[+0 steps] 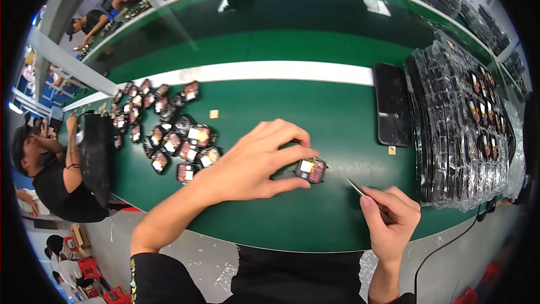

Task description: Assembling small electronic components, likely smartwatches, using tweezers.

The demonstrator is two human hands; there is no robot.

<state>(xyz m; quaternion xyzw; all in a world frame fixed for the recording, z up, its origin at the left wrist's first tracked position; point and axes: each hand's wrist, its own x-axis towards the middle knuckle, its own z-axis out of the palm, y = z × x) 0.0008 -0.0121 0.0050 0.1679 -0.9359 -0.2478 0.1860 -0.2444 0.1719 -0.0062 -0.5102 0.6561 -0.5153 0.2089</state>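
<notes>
My left hand (250,163) pinches a small black square electronic unit (313,170) by its left side, between thumb and fingertips, at the green tabletop. The unit's upper face shows reddish and pale inner parts. My right hand (392,217) is closed around slim metal tweezers (354,186); their tip points up and left, a short way from the unit and apart from it. Left of my left hand lies a loose group of similar square units (171,142), some partly behind the wrist.
A black phone-like slab (392,104) lies at the right, beside tall stacked clear plastic trays (458,129) holding units. Two small tan pieces, one (214,114) near the group, lie on the table. A white strip (270,72) crosses behind. Another person (56,174) sits at the left.
</notes>
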